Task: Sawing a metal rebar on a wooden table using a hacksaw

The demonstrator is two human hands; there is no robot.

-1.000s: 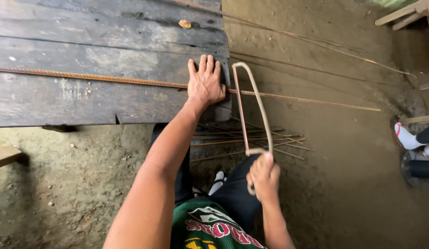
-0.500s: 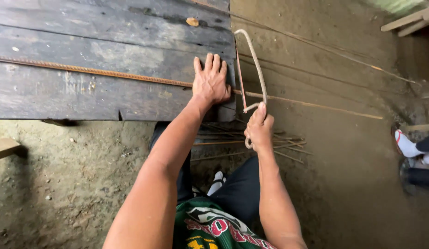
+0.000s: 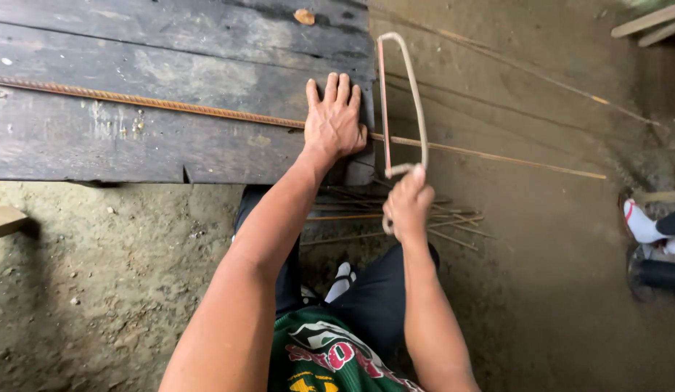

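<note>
The dirt floor (image 3: 120, 290) fills the lower and right parts of the view, sandy and littered with small stones. Above it, a table (image 3: 170, 58) of dark, weathered wooden planks spans the upper left, its near edge chipped. A long, rusty ribbed steel bar (image 3: 149, 102) lies across the table from the far left, runs under the left hand and sticks out well past the table's right edge over the floor. The person's dark trousers and green printed shirt show at the bottom centre, with one foot in a white-strapped sandal (image 3: 342, 279) between the legs. A bundle of thin cut rods (image 3: 439, 218) lies on the floor just below the table's right corner, partly hidden behind the right hand. At the far right edge another person's foot in a white sock (image 3: 646, 223) rests on the floor, well apart from the work. The hacksaw (image 3: 414, 94) stands nearly upright just beside the table's right edge, its blade crossing the steel bar where the bar leaves the table. The left hand (image 3: 334, 123) lies flat with fingers spread, pressing the bar onto the table at its right corner. The right hand (image 3: 408, 207) is closed in a fist around the hacksaw's handle. A small tan chip (image 3: 304, 16) sits on the table's far plank.
</note>
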